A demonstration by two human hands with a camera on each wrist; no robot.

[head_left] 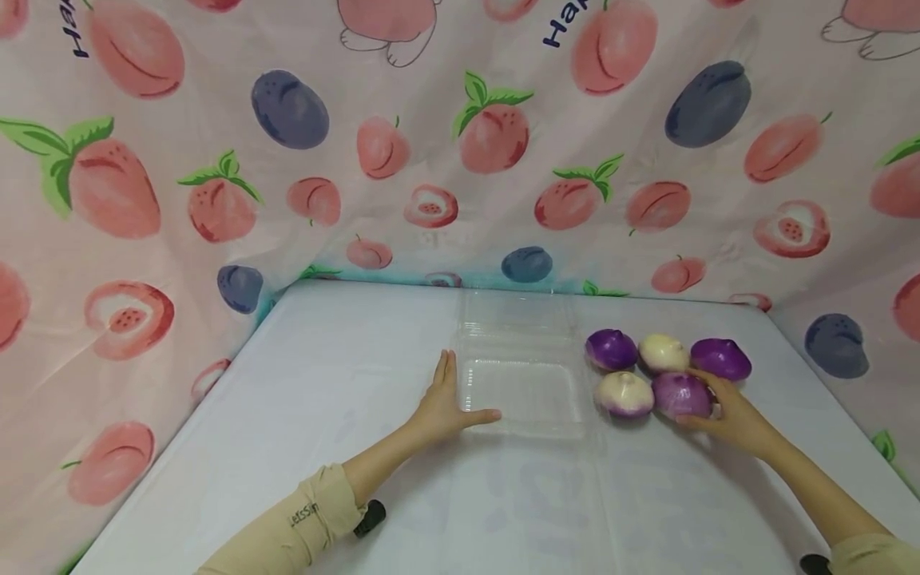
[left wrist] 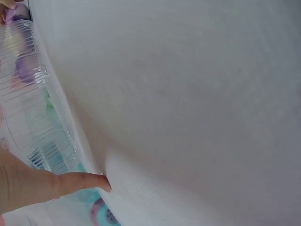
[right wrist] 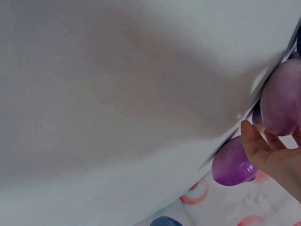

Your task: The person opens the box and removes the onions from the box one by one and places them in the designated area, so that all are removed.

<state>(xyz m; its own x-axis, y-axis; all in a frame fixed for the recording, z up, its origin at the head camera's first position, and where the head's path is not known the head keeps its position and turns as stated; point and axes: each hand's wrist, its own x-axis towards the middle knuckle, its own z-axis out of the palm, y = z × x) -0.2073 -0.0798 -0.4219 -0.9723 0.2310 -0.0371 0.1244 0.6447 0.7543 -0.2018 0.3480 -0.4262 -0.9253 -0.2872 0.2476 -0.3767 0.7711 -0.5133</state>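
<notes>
A clear plastic box (head_left: 528,427) with its hinged lid (head_left: 517,311) folded back lies mid-table. My left hand (head_left: 440,407) is spread at the box's front left corner, fingers straight along the left side and thumb stretched over the front edge. The left wrist view shows the thumb (left wrist: 82,182) extended beside the ribbed clear plastic (left wrist: 44,113). To the right of the box, my right hand (head_left: 736,417) holds a light purple onion (head_left: 679,397), its fingers behind and thumb in front. In the right wrist view, fingers (right wrist: 263,153) curl at this onion (right wrist: 282,99).
Around the held onion sit a whitish onion (head_left: 625,394) to the left and, behind, a dark purple onion (head_left: 611,350), a cream onion (head_left: 663,353) and another purple onion (head_left: 721,359). A fruit-print curtain (head_left: 431,160) borders the white table (head_left: 345,359) at the back and sides.
</notes>
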